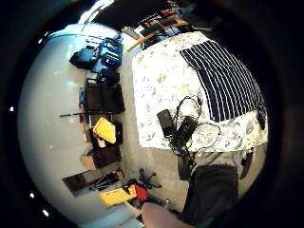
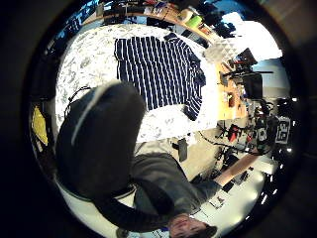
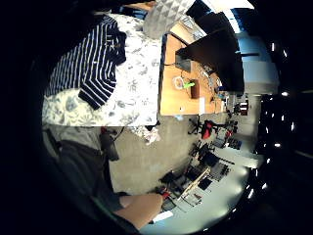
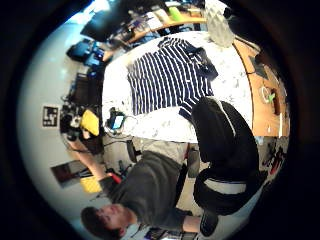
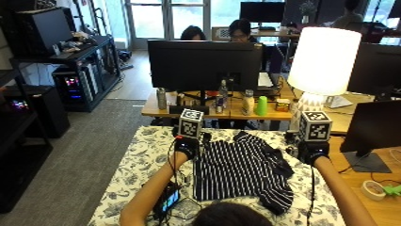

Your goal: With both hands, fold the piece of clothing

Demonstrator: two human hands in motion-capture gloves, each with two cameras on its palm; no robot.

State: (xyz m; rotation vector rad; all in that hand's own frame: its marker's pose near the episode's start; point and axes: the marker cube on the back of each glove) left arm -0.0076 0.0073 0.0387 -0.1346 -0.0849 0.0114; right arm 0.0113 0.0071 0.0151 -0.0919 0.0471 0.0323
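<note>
Hovering above counter's far edge: left hand (image 5: 186,146) and right hand (image 5: 312,151), well apart, one to each side of shirt; fingers not visible, grip cannot be told. Palm views look down from height, nothing held in sight. Navy white-striped shirt (image 5: 238,170) lies spread flat mid-counter on floral cloth (image 5: 134,174). Phone (image 5: 169,200) with cables near front left corner.

White lamp (image 5: 323,61), monitor (image 5: 204,65), green cup (image 5: 261,106) behind table.
</note>
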